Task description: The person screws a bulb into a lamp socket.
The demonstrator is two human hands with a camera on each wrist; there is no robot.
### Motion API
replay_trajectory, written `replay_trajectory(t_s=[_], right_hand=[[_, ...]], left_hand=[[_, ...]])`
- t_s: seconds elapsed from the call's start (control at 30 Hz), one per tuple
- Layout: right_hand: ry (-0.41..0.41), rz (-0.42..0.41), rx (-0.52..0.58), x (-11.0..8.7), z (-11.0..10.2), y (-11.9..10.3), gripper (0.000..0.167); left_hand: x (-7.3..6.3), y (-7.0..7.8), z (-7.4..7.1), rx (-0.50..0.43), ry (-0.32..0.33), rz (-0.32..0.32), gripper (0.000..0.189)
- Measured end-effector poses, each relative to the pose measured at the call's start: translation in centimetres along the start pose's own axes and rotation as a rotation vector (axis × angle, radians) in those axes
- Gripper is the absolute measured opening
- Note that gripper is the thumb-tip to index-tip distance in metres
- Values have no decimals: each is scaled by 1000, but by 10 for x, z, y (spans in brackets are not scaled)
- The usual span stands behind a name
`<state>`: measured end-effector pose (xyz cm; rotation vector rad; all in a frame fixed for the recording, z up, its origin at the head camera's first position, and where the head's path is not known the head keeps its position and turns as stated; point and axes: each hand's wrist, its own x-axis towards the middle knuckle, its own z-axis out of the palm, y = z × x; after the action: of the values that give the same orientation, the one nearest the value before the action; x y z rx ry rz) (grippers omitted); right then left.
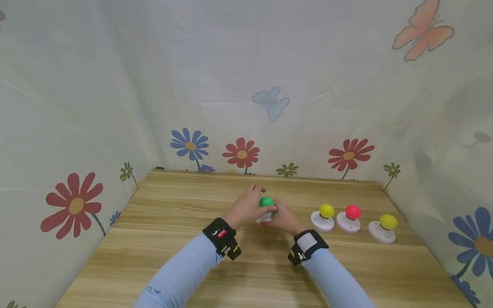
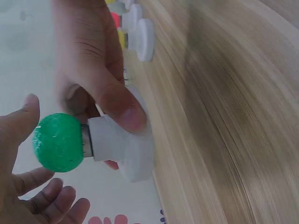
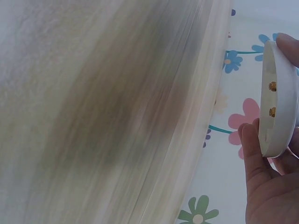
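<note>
A green round bulb [image 2: 58, 142] sits in the socket of a white lamp holder [image 2: 138, 161], its metal collar showing between the two. My right hand [image 1: 286, 219] grips the holder's round base, thumb pressed on its side in the left wrist view. In the right wrist view the holder's hollow underside [image 3: 269, 100] shows two brass screws, with fingers on its rim. Around the green bulb, my left hand [image 1: 248, 207] is spread, thumb on one side and loosely bent fingers on the other, a gap showing in the left wrist view. Both hands are above the wooden table.
To the right on the wooden table [image 1: 185, 201] stand three more white holders with bulbs: a yellow bulb [image 1: 326, 210], a red bulb [image 1: 353, 211] and another yellow bulb [image 1: 388, 221]. A flower-printed curtain [image 1: 215, 85] encloses the table's back and sides.
</note>
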<state>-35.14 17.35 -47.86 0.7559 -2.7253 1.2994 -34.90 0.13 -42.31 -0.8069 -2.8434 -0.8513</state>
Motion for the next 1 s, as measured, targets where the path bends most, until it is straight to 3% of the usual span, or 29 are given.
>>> replay_trajectory(t_s=[0.1, 0.2, 0.57, 0.77, 0.87, 1.0], right_hand=[[-12, 14, 7, 1, 0, -1, 61], [-18, 28, 15, 2, 1, -3, 62], [20, 35, -15, 2, 2, 2, 63], [24, 52, -27, -1, 1, 1, 66], [18, 49, -30, -1, 0, 1, 63], [3, 44, -23, -2, 0, 1, 60]], left_hand=[[-1, 1, 0, 81, 38, -15, 62], [-2, 1, 0, 96, 43, -13, 55], [-1, 5, -2, -9, -63, 41, 39], [-2, 5, -5, -100, -107, 39, 64], [-3, 5, -4, -124, -77, 0, 76], [-3, 4, 0, -61, -1, -61, 72]])
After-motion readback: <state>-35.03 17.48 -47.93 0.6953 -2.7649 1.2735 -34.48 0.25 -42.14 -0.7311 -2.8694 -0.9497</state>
